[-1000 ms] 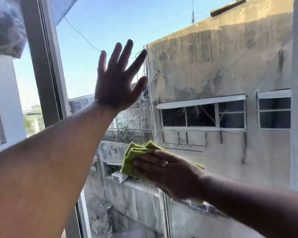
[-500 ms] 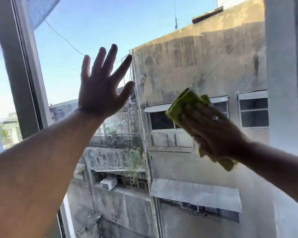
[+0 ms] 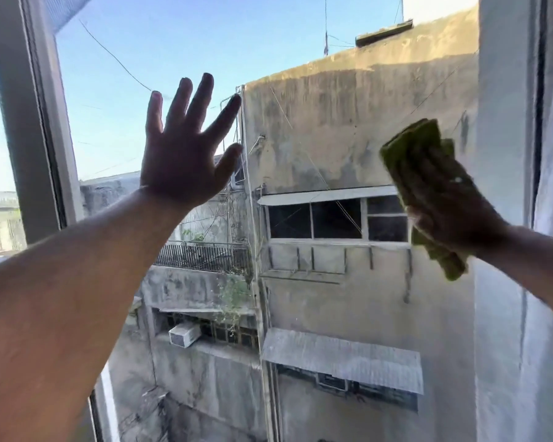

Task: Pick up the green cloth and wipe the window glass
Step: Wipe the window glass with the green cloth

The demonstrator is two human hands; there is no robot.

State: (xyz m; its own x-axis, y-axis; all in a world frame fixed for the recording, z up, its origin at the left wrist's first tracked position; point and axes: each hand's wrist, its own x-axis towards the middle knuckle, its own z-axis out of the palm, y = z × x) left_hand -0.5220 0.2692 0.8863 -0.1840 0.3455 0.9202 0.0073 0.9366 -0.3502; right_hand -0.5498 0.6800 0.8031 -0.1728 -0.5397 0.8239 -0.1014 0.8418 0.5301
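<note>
The window glass (image 3: 316, 148) fills the view, with a grey frame post (image 3: 29, 122) at its left. The left hand (image 3: 186, 154) is spread flat on the pane, holding nothing. The right hand (image 3: 454, 212) grips the folded green cloth (image 3: 409, 151) and presses it on the glass. The cloth has travelled from the lower middle up to the right side, so the wiping is well under way.
</note>
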